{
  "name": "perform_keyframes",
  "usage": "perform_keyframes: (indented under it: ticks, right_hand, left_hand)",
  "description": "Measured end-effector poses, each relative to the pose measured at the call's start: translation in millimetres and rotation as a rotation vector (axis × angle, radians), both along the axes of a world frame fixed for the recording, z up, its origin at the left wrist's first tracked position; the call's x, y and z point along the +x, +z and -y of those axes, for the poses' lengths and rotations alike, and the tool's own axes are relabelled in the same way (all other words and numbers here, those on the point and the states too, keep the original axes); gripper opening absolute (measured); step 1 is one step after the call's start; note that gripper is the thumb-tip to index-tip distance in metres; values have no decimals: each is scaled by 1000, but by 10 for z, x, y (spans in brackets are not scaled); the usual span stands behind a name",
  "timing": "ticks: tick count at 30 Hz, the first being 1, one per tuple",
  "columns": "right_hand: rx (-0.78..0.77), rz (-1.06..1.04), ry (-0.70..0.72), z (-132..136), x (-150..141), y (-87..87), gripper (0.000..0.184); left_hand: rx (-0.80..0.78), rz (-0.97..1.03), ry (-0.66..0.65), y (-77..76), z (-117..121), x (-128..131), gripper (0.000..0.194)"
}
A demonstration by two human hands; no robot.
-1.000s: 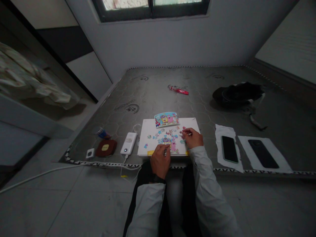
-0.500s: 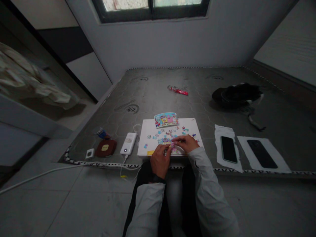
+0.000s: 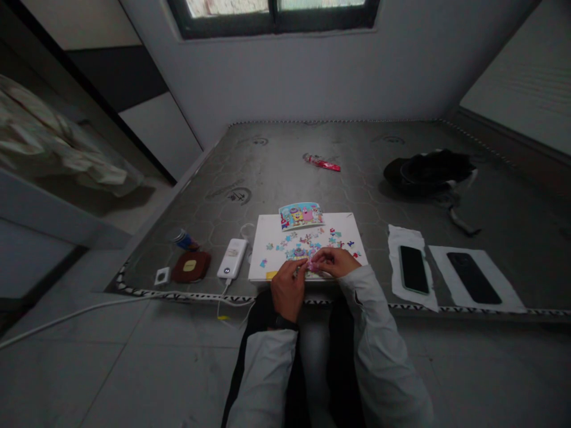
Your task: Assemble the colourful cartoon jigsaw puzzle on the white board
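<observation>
Both my hands meet over a white flat box (image 3: 263, 238) with jigsaw puzzle pieces (image 3: 304, 239) scattered on top. My left hand (image 3: 289, 288) pinches with thumb and forefinger at the near edge of a partly joined cluster. From the other side my right hand (image 3: 336, 261) is closed on a pink puzzle piece (image 3: 311, 264), low against that cluster. The fingers cover part of the joined pieces. Just beyond the loose pieces, a cartoon picture card (image 3: 301, 216) rests along the far edge of the box.
Left of the box lie a white power bank (image 3: 232, 259) with a cable, a brown case (image 3: 191, 267), a blue can (image 3: 182, 239) and a white cube (image 3: 163, 276). Two phones (image 3: 414, 269) on white sheets are at right. Behind are a black cap (image 3: 423, 172) and red wrapper (image 3: 323, 163).
My right hand has come slightly down and toward the left, its fingers curling more, bringing the pink piece close to my left fingertips. My left hand has barely shifted.
</observation>
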State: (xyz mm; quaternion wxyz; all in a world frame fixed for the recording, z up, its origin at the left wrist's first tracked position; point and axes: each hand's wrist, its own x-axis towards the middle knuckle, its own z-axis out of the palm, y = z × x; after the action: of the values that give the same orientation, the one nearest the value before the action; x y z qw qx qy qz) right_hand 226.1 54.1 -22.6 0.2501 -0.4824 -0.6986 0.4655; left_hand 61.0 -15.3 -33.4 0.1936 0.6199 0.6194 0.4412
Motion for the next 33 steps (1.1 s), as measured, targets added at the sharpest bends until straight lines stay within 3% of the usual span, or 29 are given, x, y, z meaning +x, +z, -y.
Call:
perform_keyframes:
  ticks: [9, 16, 25, 29, 33]
  right_hand:
    - [-24, -8, 34, 10, 43, -32, 28]
    - [141, 64, -68, -23, 44, 43, 19]
    - [166, -36, -116, -49, -7, -34, 18]
    - [103, -116, -217, -79, 17, -119, 14]
    - [89, -50, -321, -98, 16, -167, 11]
  left_hand:
    - [31, 16, -27, 34, 16, 22, 16]
    - [-14, -11, -54, 36, 22, 31, 18]
    - [-2, -43, -91, 34, 30, 35, 18]
    - [-8, -75, -87, 13, 26, 32, 18]
    - [-35, -128, -67, -21, 24, 44, 21]
